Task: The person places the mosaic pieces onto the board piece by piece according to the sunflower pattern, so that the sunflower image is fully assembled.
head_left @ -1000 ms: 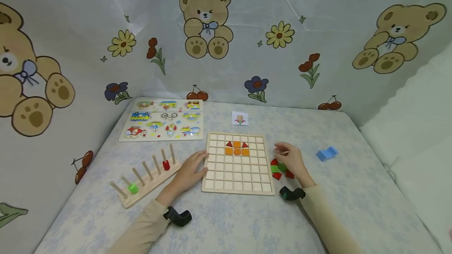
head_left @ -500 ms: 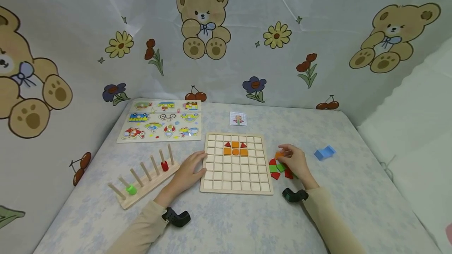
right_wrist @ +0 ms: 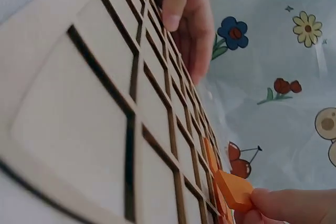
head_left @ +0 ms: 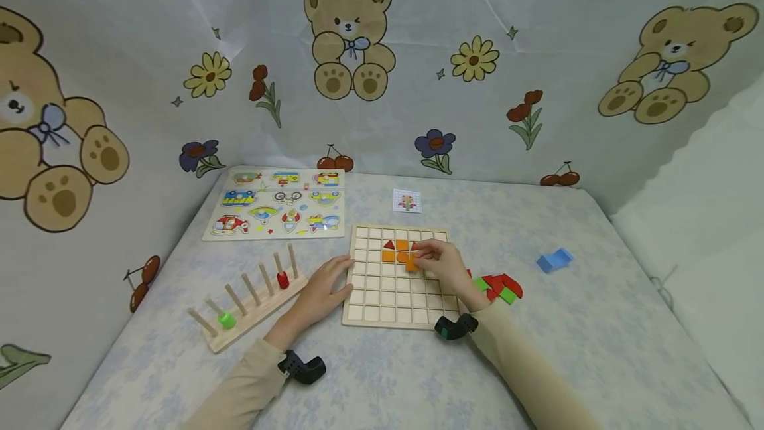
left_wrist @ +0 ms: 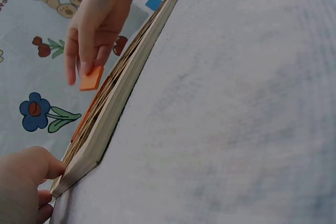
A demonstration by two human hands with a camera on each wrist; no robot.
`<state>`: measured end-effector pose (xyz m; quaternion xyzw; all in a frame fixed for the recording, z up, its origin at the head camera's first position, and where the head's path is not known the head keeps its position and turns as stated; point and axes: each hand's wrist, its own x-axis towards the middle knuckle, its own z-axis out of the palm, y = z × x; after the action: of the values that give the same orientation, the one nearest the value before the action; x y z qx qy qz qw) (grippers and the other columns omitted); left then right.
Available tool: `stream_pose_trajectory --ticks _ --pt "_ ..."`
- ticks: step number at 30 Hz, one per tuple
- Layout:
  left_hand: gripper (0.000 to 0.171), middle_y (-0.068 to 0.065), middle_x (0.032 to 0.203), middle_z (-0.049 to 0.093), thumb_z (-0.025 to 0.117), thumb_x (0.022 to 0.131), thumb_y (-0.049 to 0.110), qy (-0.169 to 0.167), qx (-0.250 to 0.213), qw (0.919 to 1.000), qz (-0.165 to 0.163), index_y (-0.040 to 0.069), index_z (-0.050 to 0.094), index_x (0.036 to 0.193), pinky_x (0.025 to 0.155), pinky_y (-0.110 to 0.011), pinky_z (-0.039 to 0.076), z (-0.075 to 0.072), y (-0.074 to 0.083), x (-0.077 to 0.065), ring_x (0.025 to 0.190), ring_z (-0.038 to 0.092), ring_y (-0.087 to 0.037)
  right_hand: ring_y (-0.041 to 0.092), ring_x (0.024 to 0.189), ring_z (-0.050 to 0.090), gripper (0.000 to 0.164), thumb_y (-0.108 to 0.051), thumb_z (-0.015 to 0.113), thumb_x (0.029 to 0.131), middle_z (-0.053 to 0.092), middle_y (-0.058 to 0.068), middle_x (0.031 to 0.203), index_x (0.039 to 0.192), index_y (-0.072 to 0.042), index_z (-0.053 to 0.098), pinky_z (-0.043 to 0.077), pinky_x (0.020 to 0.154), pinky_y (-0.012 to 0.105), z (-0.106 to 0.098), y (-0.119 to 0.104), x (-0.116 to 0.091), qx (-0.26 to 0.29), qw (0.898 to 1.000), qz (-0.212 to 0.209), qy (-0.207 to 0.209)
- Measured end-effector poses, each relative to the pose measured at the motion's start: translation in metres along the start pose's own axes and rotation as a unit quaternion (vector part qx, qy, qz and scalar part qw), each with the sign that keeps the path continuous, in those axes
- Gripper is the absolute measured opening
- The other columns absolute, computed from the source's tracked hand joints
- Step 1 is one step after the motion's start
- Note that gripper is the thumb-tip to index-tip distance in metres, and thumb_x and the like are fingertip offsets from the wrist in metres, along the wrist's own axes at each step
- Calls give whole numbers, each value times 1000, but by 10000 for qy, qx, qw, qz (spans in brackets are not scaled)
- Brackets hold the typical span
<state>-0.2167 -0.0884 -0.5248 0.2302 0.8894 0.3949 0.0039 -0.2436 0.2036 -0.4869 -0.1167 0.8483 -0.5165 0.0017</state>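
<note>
A wooden grid board [head_left: 395, 326] lies flat in the middle of the table. My left hand [head_left: 324, 289] rests against its left edge, index finger and thumb touching the frame. Over the upper cells, my right hand [head_left: 446, 265] pinches an orange square tile [left_wrist: 91, 78] between thumb and fingers, tilted close above the board. In the cells sit a red triangle tile [head_left: 389, 244], an orange square tile at the top [head_left: 402, 245], an orange square tile at the left [head_left: 388, 256] and an orange round tile [head_left: 402, 257]. The right hand partly covers another red triangle.
Loose red and green tiles [head_left: 495, 286] lie right of the board, beside a blue block [head_left: 554, 260]. A small pattern card [head_left: 407, 201] lies behind it. At left stand a peg rack [head_left: 256, 304] and a vehicle puzzle board [head_left: 274, 204]. A bear-print cloth [head_left: 394, 138] hangs behind.
My right hand picked up the orange square tile at the loose pile and has carried it left over the board. My left hand stays at the board's edge.
</note>
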Motion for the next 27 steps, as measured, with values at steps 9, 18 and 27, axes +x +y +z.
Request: stream_pose_trajectory --ticks 9,18,27 --pt "51 -10 149 41 60 93 20 14 2 10000 -22 9 46 141 114 -51 31 1 2 1 140 35 -30 18 78 64 22 1 69 83 70 15 92 104 0 69 51 66 19 24 1 4 -489 9985 -223 -107" --pt "51 -12 149 41 60 93 19 13 9 10000 59 8 45 141 113 -52 31 2 3 2 140 35 -32 20 81 63 26 -1 67 85 69 14 94 111 -1 67 51 70 22 8 3 -8 -651 9974 -304 18" --pt "52 -11 149 40 59 94 21 -42 48 10000 -57 9 45 142 114 -51 31 -1 3 1 140 35 -31 30 88 63 32 4 64 85 68 19 98 117 2 64 55 75 30 -51 26 -36 -1160 9920 -119 474"
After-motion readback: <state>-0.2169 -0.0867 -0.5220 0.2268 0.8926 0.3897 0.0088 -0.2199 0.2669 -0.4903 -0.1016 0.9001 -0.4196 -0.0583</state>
